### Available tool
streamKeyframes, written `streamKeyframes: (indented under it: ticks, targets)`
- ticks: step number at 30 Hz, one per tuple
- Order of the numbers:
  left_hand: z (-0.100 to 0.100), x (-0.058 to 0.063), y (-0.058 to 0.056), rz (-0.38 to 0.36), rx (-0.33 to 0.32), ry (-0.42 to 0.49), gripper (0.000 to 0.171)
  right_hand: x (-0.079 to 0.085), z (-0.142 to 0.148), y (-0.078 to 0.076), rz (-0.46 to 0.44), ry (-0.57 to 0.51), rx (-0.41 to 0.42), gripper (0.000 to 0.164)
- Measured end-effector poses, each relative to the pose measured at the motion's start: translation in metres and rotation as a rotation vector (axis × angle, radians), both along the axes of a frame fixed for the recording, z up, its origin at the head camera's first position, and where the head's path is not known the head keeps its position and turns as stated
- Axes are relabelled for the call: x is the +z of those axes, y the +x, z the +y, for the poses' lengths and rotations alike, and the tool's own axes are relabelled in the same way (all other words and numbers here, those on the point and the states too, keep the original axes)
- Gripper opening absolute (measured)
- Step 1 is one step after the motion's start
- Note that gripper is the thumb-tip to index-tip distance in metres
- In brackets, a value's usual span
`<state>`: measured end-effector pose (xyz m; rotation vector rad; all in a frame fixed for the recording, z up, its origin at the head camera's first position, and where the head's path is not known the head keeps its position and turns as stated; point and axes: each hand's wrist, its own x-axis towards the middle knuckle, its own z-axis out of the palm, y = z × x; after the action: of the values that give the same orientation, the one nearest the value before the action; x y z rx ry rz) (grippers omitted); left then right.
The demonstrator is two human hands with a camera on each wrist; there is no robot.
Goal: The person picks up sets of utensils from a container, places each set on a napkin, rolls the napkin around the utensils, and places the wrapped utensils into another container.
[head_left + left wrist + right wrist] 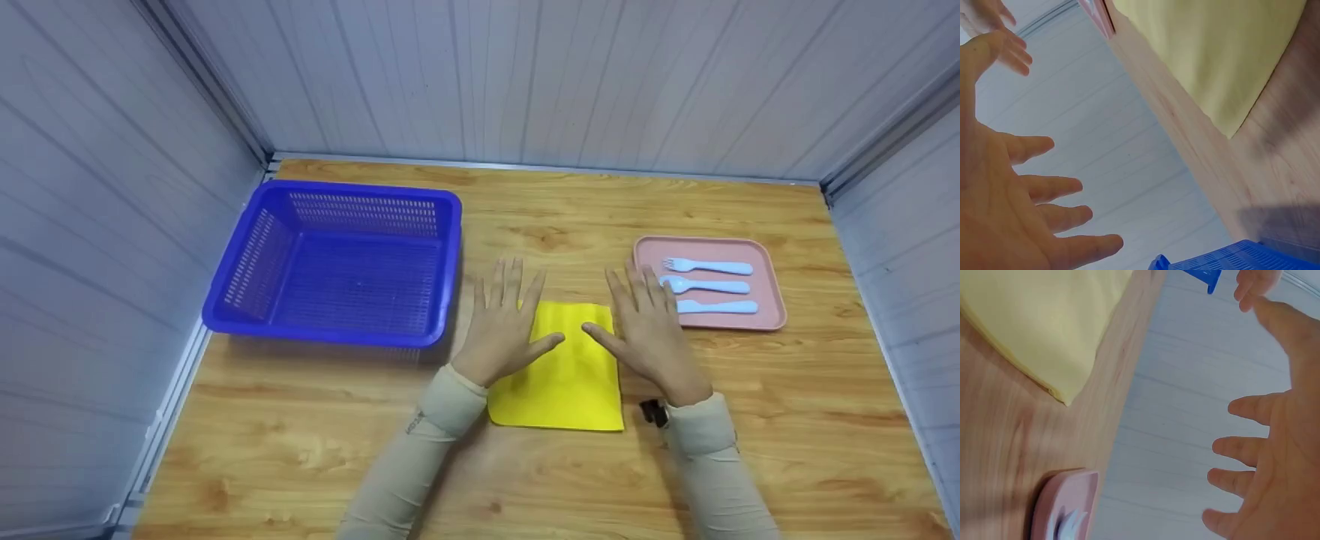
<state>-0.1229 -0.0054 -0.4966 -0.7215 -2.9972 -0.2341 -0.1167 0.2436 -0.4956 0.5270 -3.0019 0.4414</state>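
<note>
Above the table [510, 480], my left hand [501, 334] and right hand [654, 337] hover with fingers spread, both released. Below and mostly between them lies the cloth [562, 386]; left is the basket [322, 333], right the tray [769, 289] with cutlery [716, 286].

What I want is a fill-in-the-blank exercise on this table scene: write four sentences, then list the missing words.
1. The cloth lying between the blue basket and the tray is ____ in colour.
2. The tray holds ____ light-blue utensils.
3. The colour of the tray is ____.
4. The grip nearer the tray is the person's ____ one.

Missing words: yellow; three; pink; right.
</note>
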Motion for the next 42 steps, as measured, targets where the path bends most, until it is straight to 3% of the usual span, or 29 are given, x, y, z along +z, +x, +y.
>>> streamKeyframes:
  ticks: [6, 11, 14, 19, 24, 34, 38, 42]
  targets:
    - [-0.005, -0.008, 0.008, 0.001, -0.027, 0.001, 0.079, -0.016, -0.004, -0.002, 0.083, -0.091, 0.143, 0.074]
    - [-0.007, -0.02, 0.023, -0.008, -0.056, 0.014, 0.065, -0.03, -0.006, -0.003, 0.112, -0.101, 0.242, 0.06]
    - [-0.007, -0.028, 0.037, 0.001, -0.079, 0.022, 0.058, -0.038, -0.007, -0.003, 0.08, -0.105, 0.264, 0.056]
    - [-0.007, -0.041, 0.06, 0.083, -0.132, 0.032, 0.039, -0.048, -0.007, -0.003, 0.001, -0.132, 0.28, 0.051]
    - [-0.008, -0.05, 0.074, 0.104, -0.159, 0.056, 0.019, -0.053, -0.007, -0.004, -0.067, -0.133, 0.297, 0.044]
    - [-0.008, -0.052, 0.076, 0.095, -0.145, 0.061, 0.012, -0.054, -0.007, -0.005, -0.159, -0.125, 0.299, 0.041]
    - [-0.01, -0.05, 0.07, 0.079, -0.133, 0.043, 0.005, -0.053, -0.007, -0.007, -0.138, -0.074, 0.275, 0.04]
    - [-0.014, -0.046, 0.059, 0.052, -0.093, 0.027, 0.016, -0.053, -0.009, -0.011, -0.114, -0.006, 0.236, 0.038]
